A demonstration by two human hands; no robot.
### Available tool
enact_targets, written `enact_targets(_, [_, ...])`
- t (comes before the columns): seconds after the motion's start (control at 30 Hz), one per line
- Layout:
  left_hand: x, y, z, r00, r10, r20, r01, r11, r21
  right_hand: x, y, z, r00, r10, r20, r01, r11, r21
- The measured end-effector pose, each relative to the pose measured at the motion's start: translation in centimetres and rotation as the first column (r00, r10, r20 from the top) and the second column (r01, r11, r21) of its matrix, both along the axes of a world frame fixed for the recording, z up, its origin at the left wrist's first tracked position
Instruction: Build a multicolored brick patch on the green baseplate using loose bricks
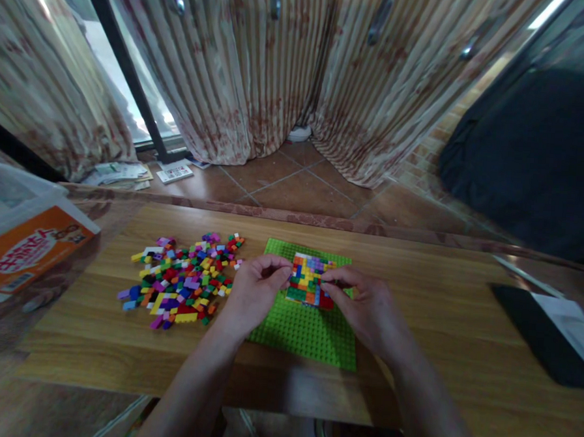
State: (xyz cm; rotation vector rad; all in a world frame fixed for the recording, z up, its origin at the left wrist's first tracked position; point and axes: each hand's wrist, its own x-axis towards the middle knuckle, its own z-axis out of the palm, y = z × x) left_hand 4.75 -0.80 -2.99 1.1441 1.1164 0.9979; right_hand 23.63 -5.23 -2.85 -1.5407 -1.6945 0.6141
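The left grip [253, 293] is at the left edge of a multicoloured brick build [311, 281], thumb and forefinger close together; whether a piece is pinched between them cannot be told. The right grip [369, 306] is at the opposite edge, thumb and forefinger likewise close; whether it pinches anything cannot be determined. The brick build is located between the two grips, on a green baseplate [310, 337]. Left of the left grip, loose bricks [185, 281] of assorted colours lie spread on the wooden worktop [444, 305]. Farther left is a translucent plastic box [19, 191] bearing an orange label [40, 248]. Well right of the right grip lies a flat dark item [535, 335].
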Motion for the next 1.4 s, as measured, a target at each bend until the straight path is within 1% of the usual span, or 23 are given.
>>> enact_targets(0.1, [-0.1, 0.0, 0.0, 1.0, 0.0, -0.005, 0.0, 1.0, 0.01, -0.2, 0.1, -0.4, 0.998, -0.007, 0.063, 0.003, 0.997, 0.072])
enact_targets(0.2, [-0.2, 0.0, -0.1, 1.0, -0.003, -0.001, 0.004, 1.0, 0.014, -0.4, 0.3, -0.8, 0.996, -0.024, 0.088, 0.016, 0.995, 0.1])
enact_targets(0.3, [-0.3, 0.0, -0.3, 1.0, -0.011, 0.006, 0.011, 1.0, 0.012, -0.5, 0.6, -1.2, 0.996, -0.054, 0.071, 0.047, 0.994, 0.094])
enact_targets(0.47, [-0.3, 0.0, -0.3, 0.999, -0.02, -0.025, 0.021, 1.0, 0.023, -0.7, 0.8, -1.4, 0.994, -0.108, 0.025, 0.106, 0.992, 0.068])
enact_targets(0.6, [-0.3, -0.1, -0.1, 0.999, -0.033, -0.004, 0.033, 0.999, -0.017, -0.7, 0.8, -1.3, 0.993, -0.113, 0.016, 0.112, 0.992, 0.052])
enact_targets(0.7, [-0.2, -0.1, 0.0, 0.999, -0.04, -0.004, 0.04, 0.998, -0.047, -0.7, 0.8, -1.2, 0.994, -0.109, 0.017, 0.108, 0.993, 0.056])
enact_targets(0.87, [-0.1, -0.2, 0.0, 0.999, -0.05, -0.017, 0.049, 0.998, -0.033, -0.6, 0.9, -1.3, 0.996, -0.075, 0.039, 0.072, 0.996, 0.059])
enact_targets(1.0, [-0.1, -0.2, 0.0, 0.999, -0.047, -0.015, 0.047, 0.998, -0.039, -0.8, 0.8, -1.4, 0.995, -0.097, 0.033, 0.095, 0.994, 0.06])
enact_targets(1.1, [-0.1, -0.2, -0.1, 0.998, -0.054, -0.017, 0.054, 0.998, -0.019, -0.8, 0.8, -1.3, 0.995, -0.096, 0.028, 0.094, 0.995, 0.043])
enact_targets(1.27, [-0.2, -0.3, -0.1, 0.996, -0.089, 0.02, 0.089, 0.996, -0.012, -0.3, 0.9, -1.4, 0.998, -0.054, -0.034, 0.054, 0.999, 0.007])
enact_targets(1.4, [-0.1, -0.5, -0.2, 0.989, -0.127, 0.071, 0.128, 0.992, -0.02, 0.2, 1.0, -1.3, 0.996, -0.039, -0.074, 0.043, 0.998, 0.041])
